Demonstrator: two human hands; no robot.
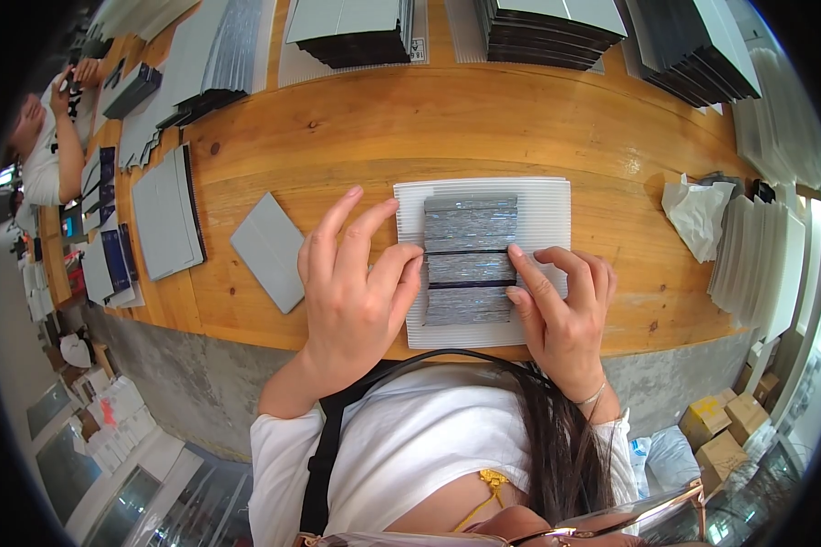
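Note:
Right in front of me, a block of thin grey sheets (471,215) shows its shiny edges, crossed by two dark lines. Under it lies a white ribbed plastic sheet (544,196). At the block's left side, the thumb and index fingertip of my left hand (351,273) are pinched together; the other fingers stick up. Whatever the pinch may hold is too small to see. My right hand (561,301) rests at the right side, index fingertip by the upper dark line and thumb lower down, apart from each other.
A loose grey panel (268,251) lies left of my left hand, with more grey panels (166,214) beyond. Tall stacks (556,32) line the far edge. Crumpled white paper (696,216) and translucent sheets (757,264) are at right. Another person (53,150) works at far left.

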